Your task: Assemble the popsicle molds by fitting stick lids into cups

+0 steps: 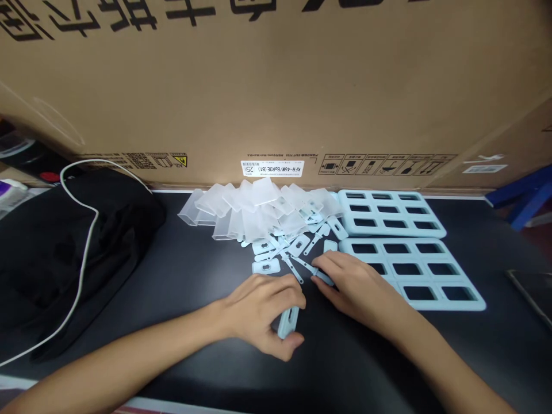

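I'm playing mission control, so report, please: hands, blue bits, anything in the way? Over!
Left hand: pale-blue slotted rectangular plastic piece, held. Right hand: thin pale-blue plastic stick, pinched. Frosted rectangular plastic sleeves heaped beyond, not blocking.

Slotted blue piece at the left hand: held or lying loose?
Held: the left hand has the slotted blue piece between thumb and curled fingers.

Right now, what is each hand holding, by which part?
Left hand: slotted light-blue plate, by its edges. Right hand: light-blue stick, by its wider end.
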Demonstrator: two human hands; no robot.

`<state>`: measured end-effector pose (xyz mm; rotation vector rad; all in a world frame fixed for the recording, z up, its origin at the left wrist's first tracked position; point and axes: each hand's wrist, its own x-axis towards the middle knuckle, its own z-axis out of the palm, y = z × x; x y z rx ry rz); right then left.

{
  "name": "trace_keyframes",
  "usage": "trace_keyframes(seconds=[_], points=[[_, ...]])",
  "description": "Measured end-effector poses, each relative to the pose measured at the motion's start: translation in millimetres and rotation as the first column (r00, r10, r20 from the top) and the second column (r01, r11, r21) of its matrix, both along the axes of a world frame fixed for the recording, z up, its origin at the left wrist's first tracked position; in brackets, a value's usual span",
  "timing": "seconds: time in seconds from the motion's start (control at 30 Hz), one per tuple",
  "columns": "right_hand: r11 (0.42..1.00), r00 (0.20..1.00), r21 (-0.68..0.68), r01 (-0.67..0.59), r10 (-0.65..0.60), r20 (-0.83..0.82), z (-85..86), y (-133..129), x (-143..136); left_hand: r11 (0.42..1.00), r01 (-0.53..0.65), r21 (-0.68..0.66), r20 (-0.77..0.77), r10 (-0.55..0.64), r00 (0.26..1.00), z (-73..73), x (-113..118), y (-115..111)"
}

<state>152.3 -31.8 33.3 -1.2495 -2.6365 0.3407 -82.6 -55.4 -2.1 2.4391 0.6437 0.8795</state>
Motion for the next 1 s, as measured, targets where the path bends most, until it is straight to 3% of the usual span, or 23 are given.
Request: trace_keyframes(seconds=[0.1, 0.27, 0.4, 0.53, 0.63, 0.8, 1.0], points=[[0.999, 0.998, 0.008, 0.043, -0.043, 0.044, -4.4, -2.0, -4.5, 1.000, -0.022, -0.001, -0.074, 0.022, 0.997, 1.9, -1.9, 1.2], [0.984, 0.993, -0.157, 0.087, -0.098, -0.062, 0.4, -4.6, -2.3, 0.994, 0.093, 0.058, -0.086, -0.088, 0.992, 4.0, -4.0, 6.9], [0.969, 0.961, -0.232, 0.085, -0.141, -0.237, 10.2, -0.7, 6.5, 0.991, 0.127, 0.037, -0.068, -0.124, 0.990, 7.3, -7.1, 8.6], [0.946, 0.861, -0.307, 0.101, -0.238, -0.450, 23.9, 2.8, 13.3, 0.985, 0.147, -0.090, -0.154, -0.159, 0.975, 13.3, -10.9, 6.4], [0.927, 0.805, -0.355, 0.119, -0.300, -0.513, 32.9, 2.0, 16.0, 0.987, 0.104, -0.123, -0.186, -0.125, 0.975, 13.3, -13.3, 5.6], [0.906, 0.743, -0.411, 0.098, -0.342, -0.576, 37.4, -3.2, 15.8, 0.996, 0.087, -0.027, -0.061, -0.089, 0.994, 4.7, -14.7, 7.7], [0.916, 0.756, -0.396, 0.062, -0.303, -0.581, 35.1, -9.9, -1.7, 1.000, -0.006, -0.015, -0.078, 0.005, 0.997, 3.0, -12.1, 5.4]])
